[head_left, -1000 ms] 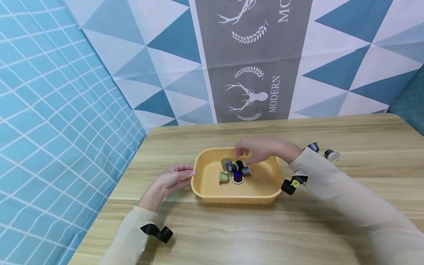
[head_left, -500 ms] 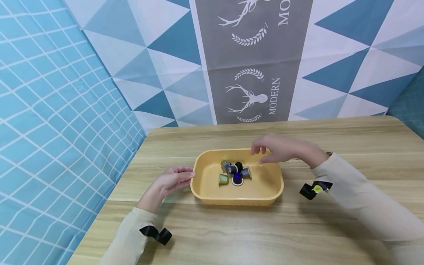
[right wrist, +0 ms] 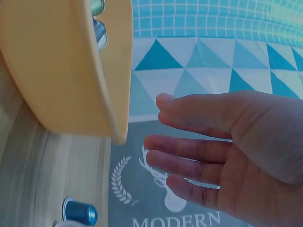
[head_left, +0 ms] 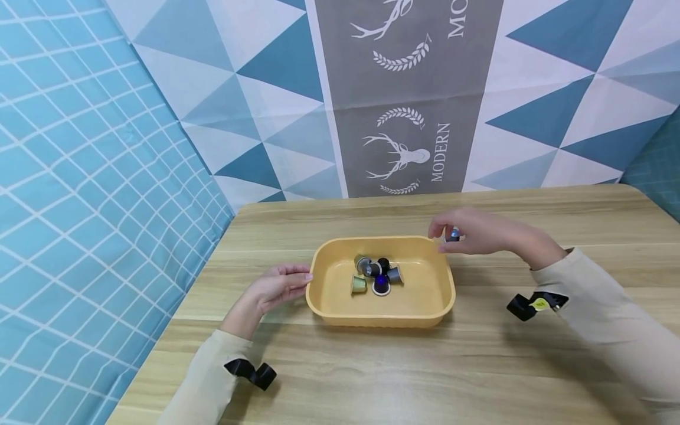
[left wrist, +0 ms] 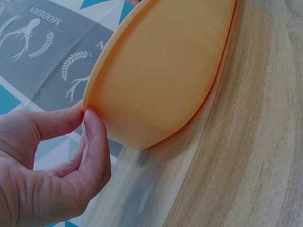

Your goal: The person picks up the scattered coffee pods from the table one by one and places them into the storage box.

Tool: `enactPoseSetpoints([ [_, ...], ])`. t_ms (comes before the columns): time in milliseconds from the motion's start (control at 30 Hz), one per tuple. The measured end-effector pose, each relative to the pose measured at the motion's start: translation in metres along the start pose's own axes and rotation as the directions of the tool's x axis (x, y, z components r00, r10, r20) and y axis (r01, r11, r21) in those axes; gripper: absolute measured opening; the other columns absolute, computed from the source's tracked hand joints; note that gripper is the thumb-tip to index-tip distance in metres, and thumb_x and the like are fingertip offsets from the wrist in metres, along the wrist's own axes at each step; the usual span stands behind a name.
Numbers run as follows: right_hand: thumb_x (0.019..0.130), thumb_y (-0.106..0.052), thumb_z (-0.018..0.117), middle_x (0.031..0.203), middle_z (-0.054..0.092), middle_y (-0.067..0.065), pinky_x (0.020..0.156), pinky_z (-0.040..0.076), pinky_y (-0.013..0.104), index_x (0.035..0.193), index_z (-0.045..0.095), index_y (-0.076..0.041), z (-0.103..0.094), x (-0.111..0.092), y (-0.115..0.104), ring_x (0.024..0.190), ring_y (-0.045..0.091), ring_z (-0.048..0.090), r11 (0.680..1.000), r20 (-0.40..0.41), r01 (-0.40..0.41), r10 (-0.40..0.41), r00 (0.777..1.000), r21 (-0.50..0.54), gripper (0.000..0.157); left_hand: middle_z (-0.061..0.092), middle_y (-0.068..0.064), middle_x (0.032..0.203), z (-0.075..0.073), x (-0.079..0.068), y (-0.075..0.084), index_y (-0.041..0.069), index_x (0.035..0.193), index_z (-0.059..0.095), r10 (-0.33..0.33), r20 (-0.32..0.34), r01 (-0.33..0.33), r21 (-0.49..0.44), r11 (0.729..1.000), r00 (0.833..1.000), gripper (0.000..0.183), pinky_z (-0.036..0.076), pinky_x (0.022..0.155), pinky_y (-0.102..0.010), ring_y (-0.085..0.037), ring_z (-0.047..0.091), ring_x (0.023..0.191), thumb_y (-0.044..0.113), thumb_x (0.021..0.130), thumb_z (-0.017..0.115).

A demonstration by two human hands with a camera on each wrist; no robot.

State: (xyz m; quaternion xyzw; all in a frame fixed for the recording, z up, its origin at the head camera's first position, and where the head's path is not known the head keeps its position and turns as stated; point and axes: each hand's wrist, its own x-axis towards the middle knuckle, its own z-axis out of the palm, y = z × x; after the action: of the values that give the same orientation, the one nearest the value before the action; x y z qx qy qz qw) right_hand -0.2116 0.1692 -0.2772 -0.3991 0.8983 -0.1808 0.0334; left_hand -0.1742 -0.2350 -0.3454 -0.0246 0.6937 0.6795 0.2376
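Observation:
A yellow oblong plastic tray (head_left: 414, 302) stands on the wooden table. My left hand (head_left: 278, 287) pinches its left rim between thumb and finger, as the left wrist view (left wrist: 71, 161) also shows. Several coffee capsules lie clustered inside: a green one (head_left: 359, 285), a dark blue one (head_left: 381, 285), a grey one (head_left: 395, 275) and black and silver ones behind. My right hand (head_left: 478, 231) hovers by the tray's back right corner, fingers spread and holding nothing in the right wrist view (right wrist: 227, 151). A blue capsule (right wrist: 80, 213) lies on the table beyond the tray, showing through the finger gap in the head view.
Part of another pale capsule (right wrist: 70, 223) shows at the bottom edge of the right wrist view. A patterned cloth (head_left: 287, 141) hangs behind the table, and a blue checked one (head_left: 106, 195) along the left side. Bare wooden tabletop (head_left: 372, 378) lies in front of the tray.
My right hand has withdrawn from over the capsules in the tray, moving right and back to the corner. The grey capsule stays in the tray. My left hand has kept its place.

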Motion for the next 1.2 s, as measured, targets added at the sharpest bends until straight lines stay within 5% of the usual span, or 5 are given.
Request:
enactPoseSetpoints([
  [267, 0.084, -0.014, 0.073, 0.093, 0.066, -0.005, 0.066, 0.052, 0.023, 0.099, 0.066, -0.018, -0.006, -0.016, 0.008, 0.082, 0.007, 0.059, 0.998, -0.044, -0.064, 0.064, 0.997, 0.008, 0.016, 0.067, 0.002, 0.092, 0.0, 0.002, 0.001, -0.014, 0.128, 0.043, 0.008, 0.004, -0.008, 0.004, 1.0, 1.0, 0.04, 0.057, 0.077, -0.016, -0.004, 0.067, 0.083, 0.003, 0.094, 0.055],
  [467, 0.084, -0.012, 0.072, 0.093, 0.067, -0.003, 0.07, 0.052, 0.029, 0.099, 0.066, -0.018, -0.008, -0.026, 0.014, 0.083, 0.008, 0.061, 0.992, -0.069, -0.123, 0.122, 0.99, -0.003, 0.016, 0.067, 0.003, 0.089, -0.001, 0.002, 0.0, -0.012, 0.126, 0.046, 0.004, -0.001, -0.004, -0.002, 1.0, 1.0, 0.036, 0.057, 0.076, -0.016, -0.004, 0.067, 0.081, 0.003, 0.094, 0.055],
  [733, 0.084, -0.02, 0.074, 0.097, 0.068, -0.002, 0.066, 0.053, 0.02, 0.101, 0.067, -0.017, -0.006, -0.039, 0.023, 0.087, 0.009, 0.06, 0.984, -0.089, -0.178, 0.175, 0.981, -0.021, 0.019, 0.067, 0.003, 0.09, 0.0, 0.002, -0.002, -0.012, 0.126, 0.045, -0.001, -0.002, 0.001, 0.002, 1.0, 1.0, 0.037, 0.057, 0.077, -0.016, -0.004, 0.067, 0.082, 0.003, 0.094, 0.055],
  [1200, 0.082, -0.014, 0.075, 0.097, 0.069, 0.001, 0.065, 0.052, 0.021, 0.102, 0.067, -0.012, -0.003, -0.059, 0.043, 0.082, 0.009, 0.06, 0.972, -0.141, -0.227, 0.217, 0.966, -0.06, 0.022, 0.067, 0.004, 0.089, 0.0, 0.0, -0.001, -0.008, 0.121, 0.05, 0.008, -0.006, -0.008, 0.004, 1.0, 1.0, 0.03, 0.057, 0.075, -0.016, -0.003, 0.066, 0.08, 0.004, 0.094, 0.055],
])
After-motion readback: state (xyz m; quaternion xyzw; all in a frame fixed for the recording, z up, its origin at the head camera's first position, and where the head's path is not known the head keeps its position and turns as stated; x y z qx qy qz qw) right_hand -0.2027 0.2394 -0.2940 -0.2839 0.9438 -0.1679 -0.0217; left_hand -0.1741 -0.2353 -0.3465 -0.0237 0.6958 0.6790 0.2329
